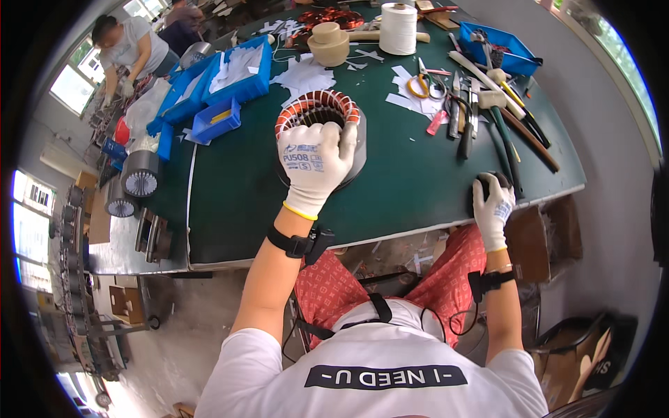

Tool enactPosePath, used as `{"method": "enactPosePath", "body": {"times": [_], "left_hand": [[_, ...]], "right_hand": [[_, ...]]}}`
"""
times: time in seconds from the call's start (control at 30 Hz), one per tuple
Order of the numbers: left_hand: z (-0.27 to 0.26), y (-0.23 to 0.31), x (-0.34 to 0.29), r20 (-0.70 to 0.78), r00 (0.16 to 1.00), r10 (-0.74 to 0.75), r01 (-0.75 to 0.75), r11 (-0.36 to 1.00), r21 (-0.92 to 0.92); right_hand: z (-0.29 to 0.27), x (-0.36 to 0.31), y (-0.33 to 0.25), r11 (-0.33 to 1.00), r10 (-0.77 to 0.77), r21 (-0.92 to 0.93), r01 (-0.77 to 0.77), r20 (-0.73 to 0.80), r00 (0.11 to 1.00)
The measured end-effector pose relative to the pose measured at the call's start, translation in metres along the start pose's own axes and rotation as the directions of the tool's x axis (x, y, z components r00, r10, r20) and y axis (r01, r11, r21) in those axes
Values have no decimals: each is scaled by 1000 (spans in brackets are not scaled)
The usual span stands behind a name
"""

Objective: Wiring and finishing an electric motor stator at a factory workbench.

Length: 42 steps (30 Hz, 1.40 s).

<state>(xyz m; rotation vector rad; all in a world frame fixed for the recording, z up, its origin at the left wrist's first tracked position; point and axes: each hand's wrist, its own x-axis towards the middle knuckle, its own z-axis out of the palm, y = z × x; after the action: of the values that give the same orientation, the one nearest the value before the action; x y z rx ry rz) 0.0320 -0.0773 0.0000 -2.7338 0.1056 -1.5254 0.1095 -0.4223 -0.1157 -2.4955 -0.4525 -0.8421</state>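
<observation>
A motor stator (361, 143) with orange-red copper windings, laced with white cord, stands upright on the green tabletop in front of me. My left hand (313, 157), in a white glove, lies over its near rim with the fingers curled into the ring. It hides the near part of the windings. At the table's front edge on the right, my gloved right hand (493, 202) has its fingers bent around a dark, rounded thing (490, 182). What kind of thing that is cannot be made out. Just beyond it lie the handles of a mallet (493, 99) and other tools.
Scissors (419, 85), pliers and knives lie among white paper scraps at right. Behind them is a blue tray (512, 57) of tools. A white cord spool (398, 29) stands at the back. Blue bins (240, 80) and more stators (141, 173) are at left; a person works beyond.
</observation>
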Motion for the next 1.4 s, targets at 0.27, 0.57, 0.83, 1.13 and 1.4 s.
{"method": "enactPosePath", "body": {"times": [0.27, 0.57, 0.83, 1.13, 1.4], "left_hand": [[4, 13, -2, 95, 995, 32, -28, 999, -46], [-9, 11, -2, 157, 984, 87, -104, 989, 104], [-2, 9, -4, 124, 986, 114, -123, 990, 63], [12, -1, -12, 208, 925, 318, -265, 932, -246], [-19, 6, 19, 652, 757, -42, 77, 997, -25]], "right_hand": [[-20, 11, 4, 998, 2, 61, 1, -59, 998], [-19, 0, 4, 991, 49, 128, -41, -63, 997], [-15, -2, 6, 985, 104, 137, -103, -3, 995], [-38, 7, 12, 962, 215, 146, -229, 110, 970], [-70, 12, 0, 973, 156, 81, -217, 462, 873]]}}
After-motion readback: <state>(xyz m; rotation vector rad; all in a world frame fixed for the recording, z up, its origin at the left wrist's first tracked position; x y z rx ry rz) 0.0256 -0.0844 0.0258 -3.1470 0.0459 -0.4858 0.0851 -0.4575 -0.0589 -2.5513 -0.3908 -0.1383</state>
